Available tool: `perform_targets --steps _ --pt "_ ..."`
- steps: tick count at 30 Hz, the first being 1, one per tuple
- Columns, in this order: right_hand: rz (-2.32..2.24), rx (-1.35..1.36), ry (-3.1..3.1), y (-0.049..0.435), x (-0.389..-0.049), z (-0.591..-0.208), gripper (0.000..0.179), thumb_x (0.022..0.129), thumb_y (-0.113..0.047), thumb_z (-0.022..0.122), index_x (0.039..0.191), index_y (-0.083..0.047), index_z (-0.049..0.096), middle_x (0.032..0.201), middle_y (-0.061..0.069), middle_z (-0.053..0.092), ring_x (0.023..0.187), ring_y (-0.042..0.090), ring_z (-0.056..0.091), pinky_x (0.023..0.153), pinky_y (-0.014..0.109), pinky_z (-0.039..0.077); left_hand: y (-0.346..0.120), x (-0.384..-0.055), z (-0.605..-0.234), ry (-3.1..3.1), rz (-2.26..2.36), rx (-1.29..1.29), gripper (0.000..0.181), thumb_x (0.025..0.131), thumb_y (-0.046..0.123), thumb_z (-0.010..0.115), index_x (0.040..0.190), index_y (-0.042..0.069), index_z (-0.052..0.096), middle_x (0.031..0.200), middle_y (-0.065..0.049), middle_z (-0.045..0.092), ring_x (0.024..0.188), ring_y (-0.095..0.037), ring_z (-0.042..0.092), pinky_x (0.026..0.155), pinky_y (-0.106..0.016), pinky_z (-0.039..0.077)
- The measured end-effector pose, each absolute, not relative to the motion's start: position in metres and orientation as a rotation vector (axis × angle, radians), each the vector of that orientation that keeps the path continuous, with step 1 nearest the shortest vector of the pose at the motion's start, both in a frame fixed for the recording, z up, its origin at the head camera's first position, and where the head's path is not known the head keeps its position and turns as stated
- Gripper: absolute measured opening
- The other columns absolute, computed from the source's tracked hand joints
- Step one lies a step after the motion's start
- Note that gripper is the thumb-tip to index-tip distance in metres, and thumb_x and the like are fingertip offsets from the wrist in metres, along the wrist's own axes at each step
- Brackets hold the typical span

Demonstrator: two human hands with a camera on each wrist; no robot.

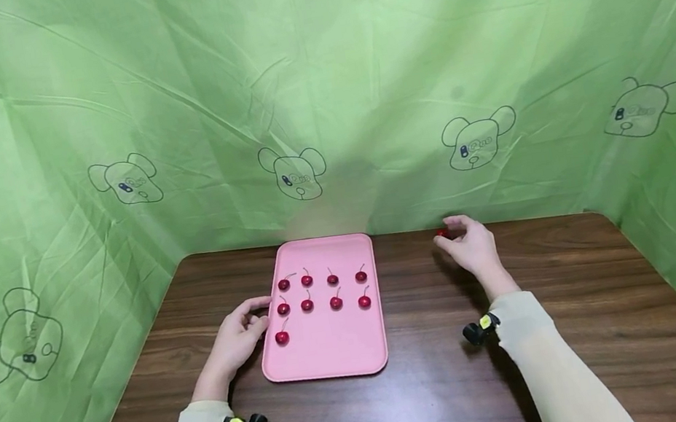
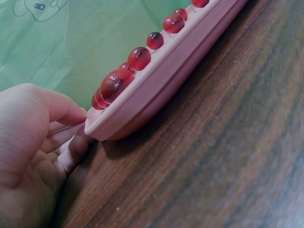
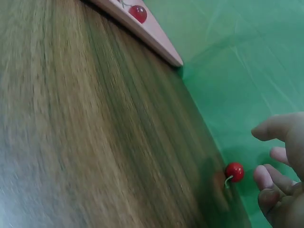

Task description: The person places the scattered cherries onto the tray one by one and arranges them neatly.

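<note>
A pink tray (image 1: 334,352) lies on the table with several red cherries (image 1: 335,303) in rows on it, most with thin stems. My left hand (image 1: 240,338) holds the tray's left edge; in the left wrist view the index fingertip touches the rim and the thumb lies against the side. At the table's back edge, right of the tray, sits a single cherry (image 3: 234,172) with a short pale stem. Around that cherry my right hand (image 1: 471,247) spreads its thumb and fingers, and the right wrist view shows a gap between them and the fruit.
Green cloth (image 1: 352,90) printed with bear faces hangs behind and beside the brown wooden table (image 1: 448,400). Its lower edge meets the table's back edge, close to the single cherry. Each wrist carries a small black camera (image 1: 478,330).
</note>
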State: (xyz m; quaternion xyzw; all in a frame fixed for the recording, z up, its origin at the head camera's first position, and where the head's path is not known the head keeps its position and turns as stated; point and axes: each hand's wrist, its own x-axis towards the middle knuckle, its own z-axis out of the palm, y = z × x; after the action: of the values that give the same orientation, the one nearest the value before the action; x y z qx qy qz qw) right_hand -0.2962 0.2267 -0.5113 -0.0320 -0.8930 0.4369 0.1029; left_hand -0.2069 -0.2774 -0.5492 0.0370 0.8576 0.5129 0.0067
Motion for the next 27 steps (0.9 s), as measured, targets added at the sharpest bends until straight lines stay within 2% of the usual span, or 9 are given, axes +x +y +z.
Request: perform_targets --steps 5,12,16,27 --pt "1.285 -0.088 -2.653 0.232 -0.300 -0.516 0.055 0.095 -0.026 0.080 0.142 -0.002 0.067 0.139 0.021 0.070 0.109 0.039 0.075 0.099 0.049 0.054 -0.278 -0.206 -0.549 2.692 1.595 0.116 0.036 0.108 0.008 0.066 0.144 0.007 0.068 0.102 -0.011 0.070 0.086 -0.019 0.060 0.072 -0.026 0.051" --pt "1.238 -0.098 -2.747 0.238 -0.305 -0.520 0.064 0.095 -0.030 0.081 0.148 0.000 0.061 0.144 0.026 0.065 0.139 0.047 0.054 0.119 0.057 0.039 -0.276 -0.206 -0.548 2.684 1.620 0.095 0.037 0.107 0.005 0.066 0.144 0.004 0.067 0.101 -0.015 0.069 0.085 -0.019 0.058 0.072 -0.025 0.049" --pt "1.240 -0.097 -2.802 0.240 -0.307 -0.522 0.071 0.094 -0.032 0.083 0.151 0.003 0.058 0.148 0.027 0.063 0.141 0.049 0.052 0.120 0.058 0.039 -0.274 -0.205 -0.546 2.685 1.620 0.088 0.037 0.107 0.004 0.066 0.144 0.003 0.067 0.102 -0.016 0.069 0.085 -0.020 0.058 0.072 -0.024 0.049" --pt "1.247 0.005 -2.843 0.228 -0.309 -0.524 0.069 0.095 -0.038 0.083 0.149 0.000 0.064 0.148 0.023 0.064 0.143 0.045 0.053 0.119 0.057 0.042 -0.276 -0.206 -0.547 2.689 1.576 0.084 0.036 0.107 0.008 0.067 0.143 0.010 0.069 0.096 -0.010 0.067 0.086 -0.022 0.059 0.072 -0.027 0.051"
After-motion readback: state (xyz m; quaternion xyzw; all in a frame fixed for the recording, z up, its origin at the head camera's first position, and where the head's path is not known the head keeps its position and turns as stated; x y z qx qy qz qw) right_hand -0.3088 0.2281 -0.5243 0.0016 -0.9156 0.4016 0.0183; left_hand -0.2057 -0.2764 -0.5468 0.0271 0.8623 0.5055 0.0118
